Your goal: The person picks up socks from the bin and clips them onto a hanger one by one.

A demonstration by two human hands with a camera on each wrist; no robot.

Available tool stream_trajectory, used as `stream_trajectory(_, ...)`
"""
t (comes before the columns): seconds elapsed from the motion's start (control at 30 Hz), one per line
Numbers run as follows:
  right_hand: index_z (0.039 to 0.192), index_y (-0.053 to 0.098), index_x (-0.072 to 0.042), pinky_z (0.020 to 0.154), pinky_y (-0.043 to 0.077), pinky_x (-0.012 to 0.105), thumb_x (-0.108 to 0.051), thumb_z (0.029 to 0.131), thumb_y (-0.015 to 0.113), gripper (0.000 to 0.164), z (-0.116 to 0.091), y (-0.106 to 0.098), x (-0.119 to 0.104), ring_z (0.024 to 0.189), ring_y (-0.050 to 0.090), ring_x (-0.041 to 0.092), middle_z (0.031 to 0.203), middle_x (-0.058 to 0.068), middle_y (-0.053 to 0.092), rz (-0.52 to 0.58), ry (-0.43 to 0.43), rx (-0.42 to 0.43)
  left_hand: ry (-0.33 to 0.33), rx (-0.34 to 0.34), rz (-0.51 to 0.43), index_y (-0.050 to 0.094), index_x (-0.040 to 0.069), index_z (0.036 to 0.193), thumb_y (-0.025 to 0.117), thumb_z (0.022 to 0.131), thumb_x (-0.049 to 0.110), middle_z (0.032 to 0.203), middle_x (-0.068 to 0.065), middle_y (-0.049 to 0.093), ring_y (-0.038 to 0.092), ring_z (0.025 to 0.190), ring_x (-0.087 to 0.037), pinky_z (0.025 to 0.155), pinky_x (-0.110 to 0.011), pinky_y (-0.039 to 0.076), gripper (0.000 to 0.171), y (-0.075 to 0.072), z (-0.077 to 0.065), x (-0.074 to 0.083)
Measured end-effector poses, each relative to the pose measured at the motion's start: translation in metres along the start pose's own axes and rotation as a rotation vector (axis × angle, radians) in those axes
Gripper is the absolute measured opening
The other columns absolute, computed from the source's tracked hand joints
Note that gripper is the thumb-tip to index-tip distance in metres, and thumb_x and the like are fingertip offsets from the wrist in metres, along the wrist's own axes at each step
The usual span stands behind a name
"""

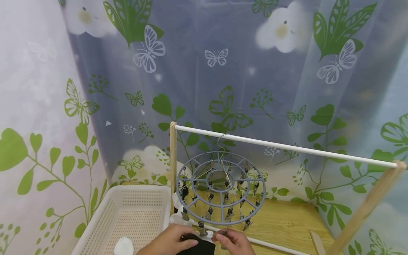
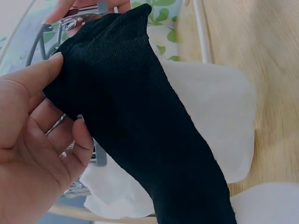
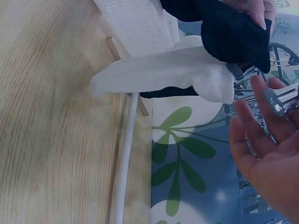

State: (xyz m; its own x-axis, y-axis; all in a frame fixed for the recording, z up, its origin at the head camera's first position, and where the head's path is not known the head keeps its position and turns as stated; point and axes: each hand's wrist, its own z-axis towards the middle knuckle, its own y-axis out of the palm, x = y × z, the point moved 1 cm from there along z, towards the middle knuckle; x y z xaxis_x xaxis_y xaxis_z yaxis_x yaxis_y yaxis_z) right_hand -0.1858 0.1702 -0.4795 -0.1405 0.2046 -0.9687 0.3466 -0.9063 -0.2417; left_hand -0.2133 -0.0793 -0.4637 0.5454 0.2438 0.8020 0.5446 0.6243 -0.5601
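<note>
My left hand (image 1: 172,241) pinches a black sock (image 2: 126,102) near its cuff, between thumb and fingers. The sock hangs down in front of the round grey clip hanger (image 1: 221,223). Just to its right, my right hand (image 1: 234,242) pinches a metal clip (image 3: 282,99) of that hanger, with the clip beside the sock's cuff. Right behind the black sock hangs a white sock (image 3: 163,74). Whether the clip's teeth are touching the black cuff cannot be made out.
The hanger hooks over a white rail (image 1: 287,146) between wooden posts. A white perforated basket (image 1: 111,193) stands at the left, with a white bundle (image 1: 123,246) in it. More metal clips (image 1: 229,214) dangle from the hanger. A lower white bar (image 1: 274,246) crosses the wooden table.
</note>
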Motion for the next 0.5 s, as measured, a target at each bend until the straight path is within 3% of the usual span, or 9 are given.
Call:
stream_trajectory(0.3,0.106,0.067,0.001,0.071,0.052,0.034,-0.027,0.100,0.048,0.035,-0.001,0.004,-0.002,0.090,0.062,0.016,0.106,0.026,0.067,-0.050,-0.038,0.041,-0.037,-0.006,-0.013,0.069,0.011,0.106,0.060,0.093,0.029,0.098,-0.004,0.071,0.062,0.087,-0.006,0.074,-0.028,0.053,0.023,0.007,0.005,0.002)
stream_trajectory(0.5,0.105,0.068,0.002,0.073,0.052,0.036,-0.029,0.100,0.048,0.036,-0.001,0.006,-0.004,0.090,0.063,0.016,0.104,0.022,0.068,-0.068,-0.051,0.078,-0.017,-0.010,-0.039,0.069,0.012,0.105,0.061,0.093,0.027,0.098,-0.004,0.071,0.062,0.087,-0.006,0.076,-0.027,0.053,0.020,0.012,0.008,0.004)
